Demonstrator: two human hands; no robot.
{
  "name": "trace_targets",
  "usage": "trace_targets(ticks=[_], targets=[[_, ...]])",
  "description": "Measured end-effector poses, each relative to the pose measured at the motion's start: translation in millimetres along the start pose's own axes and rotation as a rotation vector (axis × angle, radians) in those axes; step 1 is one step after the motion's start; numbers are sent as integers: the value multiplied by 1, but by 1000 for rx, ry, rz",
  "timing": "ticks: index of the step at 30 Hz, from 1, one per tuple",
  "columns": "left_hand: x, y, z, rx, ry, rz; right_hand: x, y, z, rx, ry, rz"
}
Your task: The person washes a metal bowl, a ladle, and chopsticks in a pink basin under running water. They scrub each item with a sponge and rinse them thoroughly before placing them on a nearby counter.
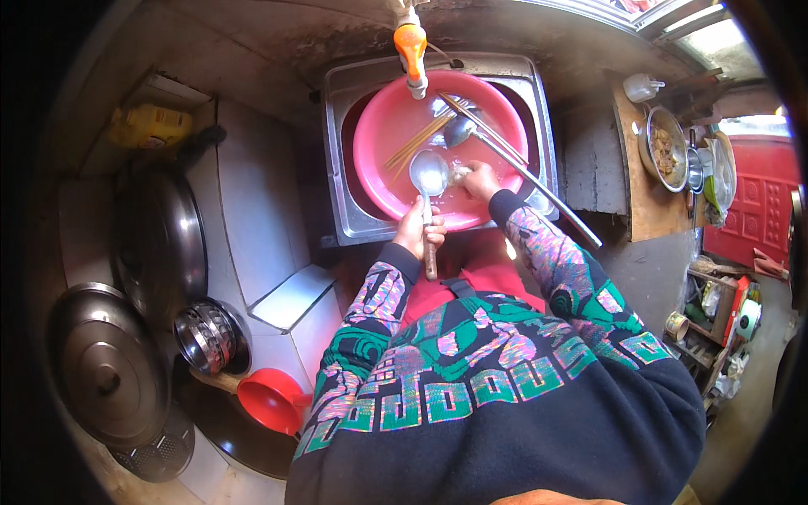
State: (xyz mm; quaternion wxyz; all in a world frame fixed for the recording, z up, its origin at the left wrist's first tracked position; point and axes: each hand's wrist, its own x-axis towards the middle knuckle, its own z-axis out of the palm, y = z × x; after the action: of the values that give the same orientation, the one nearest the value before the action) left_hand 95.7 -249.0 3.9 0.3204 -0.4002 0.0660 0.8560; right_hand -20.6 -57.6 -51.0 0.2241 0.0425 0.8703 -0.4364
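My left hand (419, 228) grips the handle of a metal ladle (430, 173), its bowl held over the near part of a pink plastic basin (372, 183). Just right of that bowl, my right hand (481, 181) pinches a pale scrubbing pad or cloth (459, 173); its exact kind is unclear. Water stands in the basin. Wooden chopsticks (420, 142) lie in it, with more of them along the right side. A second ladle (459, 130) has its bowl in the basin, and its long metal handle sticks out past the near right rim.
The basin sits in a stainless steel sink (334, 189) below an orange-handled tap (411, 53). At left are a large pot lid (107, 366), stacked metal bowls (202, 338) and a red plastic dipper (268, 398). A bowl of food (666, 148) rests on a wooden board (663, 218) at right.
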Motion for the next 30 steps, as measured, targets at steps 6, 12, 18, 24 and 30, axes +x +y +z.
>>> trace_targets(ticks=[6,12,18,24,30], targets=[[8,-4,2,16,-126,-136,-24,-71,1,146,-53,-112],[-8,-8,28,250,-136,-98,-23,-113,-6,-140,-215,-284],[-23,-26,34,491,48,29,0,-120,-27,-487,-733,-296],[-21,-29,31,440,65,52,-26,-122,7,-444,-332,-497],[-28,-33,38,440,50,73,-17,-124,14,-550,61,-529]])
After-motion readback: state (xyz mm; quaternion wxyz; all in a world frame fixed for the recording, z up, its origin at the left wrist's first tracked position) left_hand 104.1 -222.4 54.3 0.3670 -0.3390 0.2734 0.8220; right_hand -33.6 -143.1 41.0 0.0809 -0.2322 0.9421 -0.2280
